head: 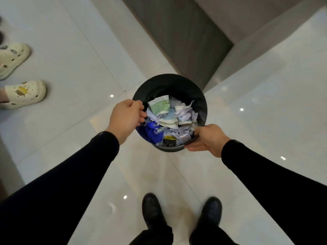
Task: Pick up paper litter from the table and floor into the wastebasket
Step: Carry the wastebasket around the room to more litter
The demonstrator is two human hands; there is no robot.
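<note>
A round black wastebasket (169, 84) is held up in front of me over the glossy white floor. It is filled with paper litter (174, 121): crumpled white scraps, flattened paper cups with green and blue prints, and a blue wrapper. My left hand (126, 118) grips the basket's left rim, fingers curled over the edge. My right hand (206, 137) grips the near right rim, thumb on top and fingers under it. Both arms are in black sleeves.
My two black shoes (182, 214) stand on the floor below. At the left edge stands another person in cream clogs (23, 94). A grey block or low wall (185, 41) rises behind the basket, with a lighter ledge to the right.
</note>
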